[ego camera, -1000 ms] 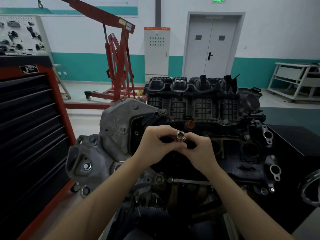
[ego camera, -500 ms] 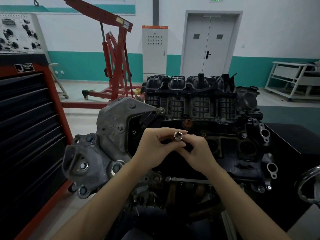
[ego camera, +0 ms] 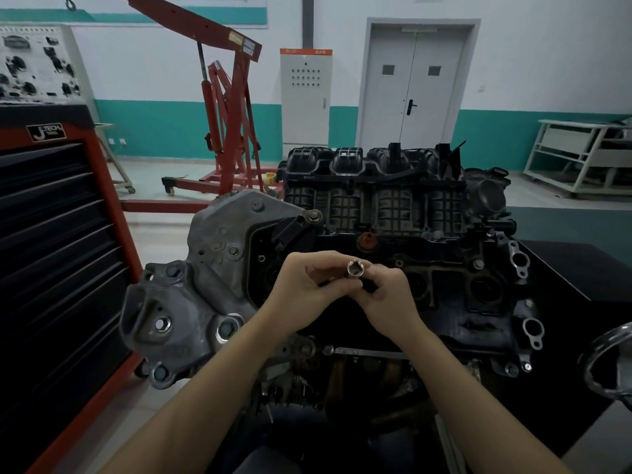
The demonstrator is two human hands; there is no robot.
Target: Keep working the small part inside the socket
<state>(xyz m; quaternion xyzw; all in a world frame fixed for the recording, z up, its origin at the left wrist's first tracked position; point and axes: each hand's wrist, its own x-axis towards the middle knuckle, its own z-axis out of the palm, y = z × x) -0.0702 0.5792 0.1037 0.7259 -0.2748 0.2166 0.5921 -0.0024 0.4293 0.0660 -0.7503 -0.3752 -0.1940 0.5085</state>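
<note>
Both hands meet above the dark, greasy engine block (ego camera: 393, 302), and between them sits a small shiny steel socket (ego camera: 355, 268), open end toward the camera. The left hand (ego camera: 304, 289) and right hand (ego camera: 386, 292) both curl their fingers around it (what it fits onto is hidden). By the look of it, the socket is not yet on any bolt; the wrenching remains to be done.

Socket (ego camera: 355, 268) body hidden within the fingers; right of the engine (ego camera: 393, 213), a metal ring (ego camera: 607, 364) is edge-cropped.
</note>
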